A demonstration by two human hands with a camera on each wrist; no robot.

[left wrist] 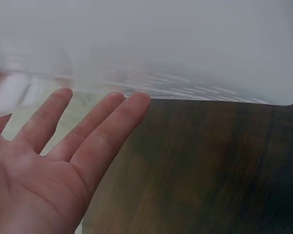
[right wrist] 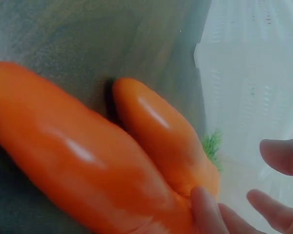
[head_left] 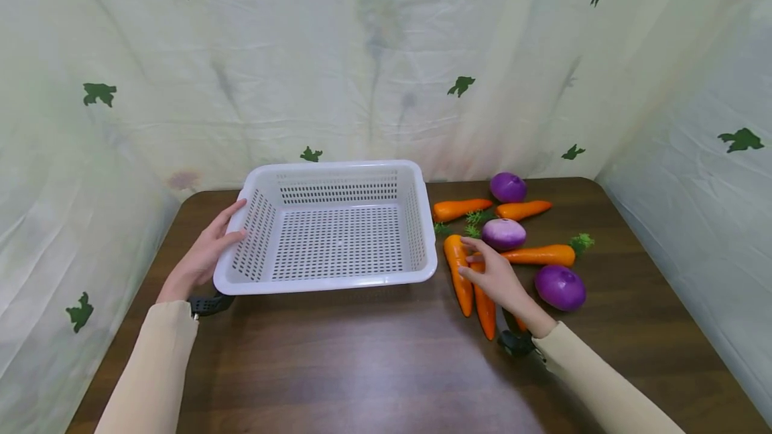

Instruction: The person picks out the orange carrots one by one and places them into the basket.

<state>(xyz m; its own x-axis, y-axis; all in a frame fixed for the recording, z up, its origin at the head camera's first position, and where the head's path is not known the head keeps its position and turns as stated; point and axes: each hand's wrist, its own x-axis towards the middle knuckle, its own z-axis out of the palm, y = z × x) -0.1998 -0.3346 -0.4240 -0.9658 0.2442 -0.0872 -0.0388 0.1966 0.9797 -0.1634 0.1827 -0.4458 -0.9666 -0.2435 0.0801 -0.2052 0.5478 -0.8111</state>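
A white plastic basket [head_left: 338,282] with slotted walls stands at the middle of the table, nothing inside it. At its left rim my left hand [head_left: 205,253] grips the edge, thumb over the rim; in the left wrist view the fingers [left wrist: 110,139] reach along the basket's outside. To the right of the basket, my right hand [head_left: 497,276] is low over some carrots, fingers spread. One orange carrot [head_left: 456,270] lies by its fingertips, and another carrot [head_left: 484,307] lies partly under the hand. In the right wrist view a fingertip [right wrist: 207,209] overlaps a carrot [right wrist: 156,126].
Beyond the right hand lie several more carrots, including one [head_left: 545,255] with a green top. Purple round vegetables sit among them: one at the back [head_left: 508,187], a paler one [head_left: 504,234] and one near the wrist [head_left: 560,287]. A patterned curtain [head_left: 362,72] hangs behind the table.
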